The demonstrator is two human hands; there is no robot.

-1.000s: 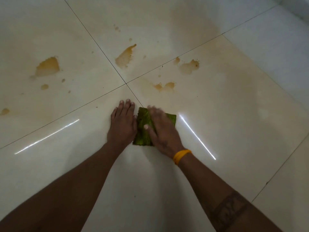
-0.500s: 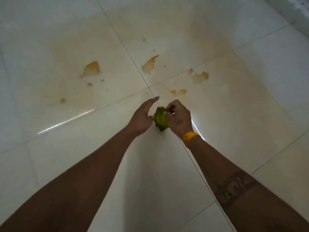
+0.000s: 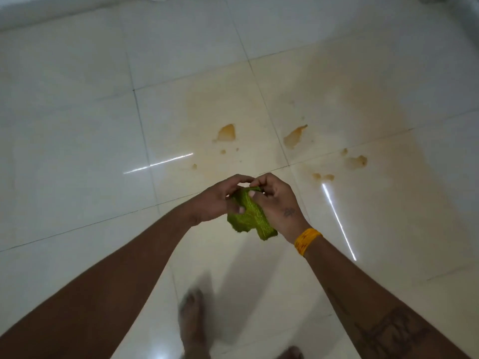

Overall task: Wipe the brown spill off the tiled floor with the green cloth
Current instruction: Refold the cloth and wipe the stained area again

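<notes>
Green ribbed cloth [image 3: 250, 216], damp-looking and crumpled, is up off the floor and held between both hands. My left hand [image 3: 216, 200] pinches its upper left part, thumb across the fabric; my right hand [image 3: 278, 203] pinches the top edge, fingers curled round it. Loose lower corners hang below the grip, toward my wrists. Judgement: I am holding it clear of the tiles to unfold or refold it, so a fresh face comes outward for the next pass.

Brown spill [image 3: 295, 136] lies beyond the grip, well apart from the cloth: one patch ahead and to the right, a second patch [image 3: 226, 132] ahead and slightly left, smaller blots [image 3: 359, 161] further right, small drops between them. A faint tan film spreads over the cream glossy tiled floor [image 3: 77, 125] around all of these. No patch is touched by the cloth now. Yellow thread wristband [image 3: 307, 240] sits on my right wrist, just behind the grip. A bare foot [image 3: 193, 317], blurred, shows below the grip.

Change versus a second ago: the cloth then lay flat on the tile under my right palm, left hand flat beside it. Half a second ago it was bunched in the right fist, the left hand only reaching in. Now both hands grip it and it is partly opened out. Spill patches look unchanged in shape; wiping of them is not yet done.
</notes>
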